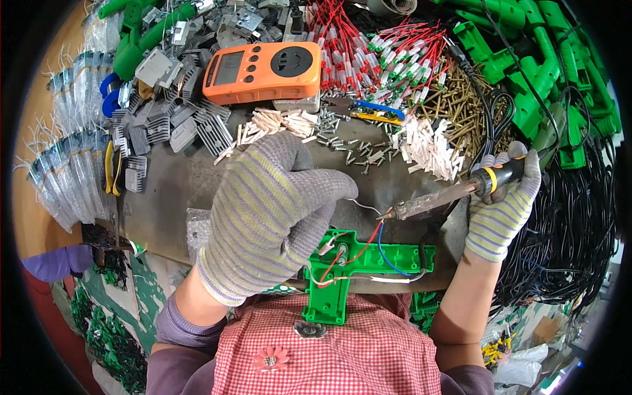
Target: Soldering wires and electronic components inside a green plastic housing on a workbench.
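At centre frame, I'd keep my left hand [276,217] pinching the solder wire [366,205] steady while my right hand [503,197], gripping the soldering iron [434,200], touches only the joint above the green housing [355,273].

Grey, faintly striped knit gloves [276,210] are worn; a bright green plastic housing [359,266] is wired red, blue and white.
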Demonstrator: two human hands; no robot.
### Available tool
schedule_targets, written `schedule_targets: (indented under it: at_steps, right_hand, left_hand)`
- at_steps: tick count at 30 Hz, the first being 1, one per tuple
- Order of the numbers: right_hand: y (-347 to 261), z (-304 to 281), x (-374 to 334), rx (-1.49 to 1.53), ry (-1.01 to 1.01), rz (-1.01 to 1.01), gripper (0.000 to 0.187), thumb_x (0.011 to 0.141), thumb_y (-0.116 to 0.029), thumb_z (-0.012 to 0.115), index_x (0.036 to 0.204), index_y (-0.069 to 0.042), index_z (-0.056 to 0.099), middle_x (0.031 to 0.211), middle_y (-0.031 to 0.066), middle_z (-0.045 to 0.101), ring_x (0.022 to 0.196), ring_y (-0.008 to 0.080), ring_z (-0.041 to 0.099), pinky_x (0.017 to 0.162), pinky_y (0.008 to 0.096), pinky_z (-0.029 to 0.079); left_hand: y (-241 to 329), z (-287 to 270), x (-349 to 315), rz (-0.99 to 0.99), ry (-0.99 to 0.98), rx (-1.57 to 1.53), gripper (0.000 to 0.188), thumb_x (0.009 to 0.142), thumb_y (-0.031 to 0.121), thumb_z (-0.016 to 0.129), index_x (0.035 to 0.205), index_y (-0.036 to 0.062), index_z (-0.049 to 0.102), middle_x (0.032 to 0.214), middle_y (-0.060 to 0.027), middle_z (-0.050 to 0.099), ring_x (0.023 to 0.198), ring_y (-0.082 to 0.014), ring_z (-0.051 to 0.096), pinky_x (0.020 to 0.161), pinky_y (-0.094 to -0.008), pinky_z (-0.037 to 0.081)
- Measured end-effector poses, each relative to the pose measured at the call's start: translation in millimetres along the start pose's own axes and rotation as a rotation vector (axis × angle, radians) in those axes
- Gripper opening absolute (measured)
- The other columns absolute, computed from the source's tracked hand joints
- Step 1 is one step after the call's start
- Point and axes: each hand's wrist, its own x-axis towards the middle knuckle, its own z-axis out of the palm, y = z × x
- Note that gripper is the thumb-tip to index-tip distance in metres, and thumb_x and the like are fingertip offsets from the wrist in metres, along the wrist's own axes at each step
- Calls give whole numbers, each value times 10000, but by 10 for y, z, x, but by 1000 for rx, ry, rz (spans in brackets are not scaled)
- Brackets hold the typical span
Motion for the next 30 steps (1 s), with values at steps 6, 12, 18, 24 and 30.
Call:
schedule_targets:
  at_steps: [6,12,18,24,30]
  right_hand:
    - [23,34,6,34,75,-9,301,899,-344,677,1011,-68,625,746,30,579,649,145,595,544,273,534]
    - [-63,10,70,14,19,-90,268,954,-345,611,948,-79,581,605,9,467,546,140,495,522,265,441]
    - [-258,-82,71,96,-135,-117,303,957,-385,599,973,-86,552,745,50,586,681,192,579,607,306,493]
    - [-92,209,-193,-7,-58,-138,342,959,-411,586,1002,-72,570,722,43,547,649,183,552,597,299,469]
    - [-16,214,-178,8,-106,-135,345,957,-412,590,1003,-70,572,716,35,540,616,178,548,546,297,464]
  left_hand:
    - [31,-13,2,-17,30,-14,138,784,76,657,892,127,725,741,-47,488,693,-228,493,633,-347,391]
    - [-1,-107,-191,-100,173,32,165,761,13,656,895,91,712,781,-30,541,710,-193,491,654,-308,403]
    - [55,-188,-364,-178,141,-67,167,732,57,718,897,86,713,787,-26,540,726,-187,491,645,-308,401]
    - [44,-128,-315,-164,100,-74,166,707,74,750,870,97,726,767,-35,520,715,-195,497,635,-306,395]
    - [0,-81,-321,-169,207,-93,161,691,65,741,847,102,730,749,-32,510,692,-195,494,610,-310,385]
